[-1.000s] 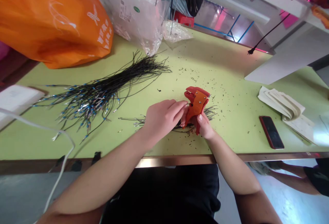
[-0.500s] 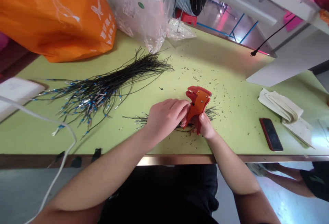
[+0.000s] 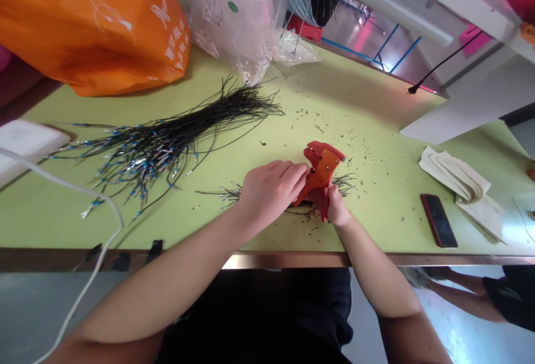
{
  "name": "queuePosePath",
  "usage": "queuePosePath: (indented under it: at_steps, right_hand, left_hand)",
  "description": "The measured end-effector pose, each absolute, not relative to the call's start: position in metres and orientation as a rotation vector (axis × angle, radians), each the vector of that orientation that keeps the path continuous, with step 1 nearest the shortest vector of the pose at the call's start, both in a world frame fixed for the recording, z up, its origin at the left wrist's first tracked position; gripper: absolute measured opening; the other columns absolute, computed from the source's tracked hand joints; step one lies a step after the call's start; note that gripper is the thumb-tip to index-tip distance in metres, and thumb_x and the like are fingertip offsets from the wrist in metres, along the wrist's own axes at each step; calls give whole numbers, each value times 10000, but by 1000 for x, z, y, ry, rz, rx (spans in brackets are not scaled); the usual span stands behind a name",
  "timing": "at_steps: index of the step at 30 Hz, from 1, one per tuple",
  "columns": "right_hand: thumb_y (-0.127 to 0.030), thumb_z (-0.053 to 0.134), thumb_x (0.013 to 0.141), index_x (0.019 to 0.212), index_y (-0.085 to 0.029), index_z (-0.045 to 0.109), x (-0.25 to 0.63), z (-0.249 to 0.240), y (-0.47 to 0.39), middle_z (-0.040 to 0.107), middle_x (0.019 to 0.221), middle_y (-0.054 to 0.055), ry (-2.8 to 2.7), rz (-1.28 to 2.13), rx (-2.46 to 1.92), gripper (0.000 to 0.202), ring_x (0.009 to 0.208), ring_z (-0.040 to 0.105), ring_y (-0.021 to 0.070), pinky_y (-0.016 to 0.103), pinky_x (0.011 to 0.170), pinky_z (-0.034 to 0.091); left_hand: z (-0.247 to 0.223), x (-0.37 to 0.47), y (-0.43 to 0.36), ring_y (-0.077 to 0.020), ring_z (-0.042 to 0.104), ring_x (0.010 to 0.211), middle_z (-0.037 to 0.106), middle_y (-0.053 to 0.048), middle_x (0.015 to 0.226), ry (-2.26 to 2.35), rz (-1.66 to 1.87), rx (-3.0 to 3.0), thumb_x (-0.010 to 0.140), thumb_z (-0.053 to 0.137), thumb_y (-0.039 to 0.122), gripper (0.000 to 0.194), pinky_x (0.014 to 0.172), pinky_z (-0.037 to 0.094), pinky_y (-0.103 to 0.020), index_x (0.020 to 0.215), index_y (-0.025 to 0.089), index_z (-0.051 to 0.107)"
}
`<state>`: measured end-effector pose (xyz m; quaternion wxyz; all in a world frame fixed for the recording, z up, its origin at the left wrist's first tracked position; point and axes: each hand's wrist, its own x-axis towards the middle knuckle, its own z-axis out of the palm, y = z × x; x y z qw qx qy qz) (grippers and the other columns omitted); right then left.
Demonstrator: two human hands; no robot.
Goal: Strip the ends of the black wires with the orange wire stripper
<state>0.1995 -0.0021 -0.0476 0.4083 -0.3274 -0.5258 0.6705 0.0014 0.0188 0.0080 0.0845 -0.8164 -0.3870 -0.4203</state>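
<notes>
My right hand (image 3: 337, 208) is wrapped round the handles of a red and orange wire stripper (image 3: 326, 166), its jaws tilted up and to the left. My left hand (image 3: 273, 188) is closed, with fingertips pinched right beside the stripper's jaws. Whatever those fingers hold is hidden behind the hand. Under both hands lies a small bunch of black wires (image 3: 345, 184), with bare, silvery ends showing at the left. A larger bundle of black wires (image 3: 204, 119) with blue and silver terminals lies farther back on the left.
Black offcuts are scattered over the green table (image 3: 376, 208). An orange bag (image 3: 104, 29) and a clear plastic bag (image 3: 234, 18) stand at the back left. A phone (image 3: 438, 220) and folded papers (image 3: 457, 177) lie at right. A white cable (image 3: 112, 208) crosses the left edge. Other people are partly visible.
The stripper's handles have spread slightly apart in my right hand. My left hand stays at the jaws, almost unmoved. The view has shifted a little.
</notes>
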Motion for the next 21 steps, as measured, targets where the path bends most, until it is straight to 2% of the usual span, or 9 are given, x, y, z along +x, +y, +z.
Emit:
queuePosePath:
  at_steps: [6, 15, 21]
  right_hand:
    - [-958, 462, 787, 1108, -235, 687, 201, -51, 0, 716, 946, 140, -1257, 1705, -867, 823, 1079, 722, 359, 523, 821, 657]
    - [-890, 551, 809, 1179, -261, 661, 202, -47, -3, 711, 988, 123, -1287, 1664, -935, 738, 1112, 706, 361, 567, 883, 645]
    - [-832, 610, 823, 1215, -271, 647, 201, -42, -4, 720, 1001, 115, -1287, 1612, -932, 685, 1088, 718, 365, 571, 861, 642]
  left_hand:
    - [9, 3, 17, -129, 620, 583, 692, 18, 659, -1134, -1240, -2418, 1007, 567, 138, 167, 539, 407, -266, 935, 188, 709]
    - [11, 4, 15, -128, 609, 573, 674, 16, 646, -1127, -1237, -2417, 1004, 577, 140, 157, 528, 392, -272, 923, 174, 707]
    - [13, 3, 15, -123, 606, 570, 668, 21, 639, -1136, -1239, -2422, 1000, 569, 125, 160, 528, 388, -269, 925, 179, 699]
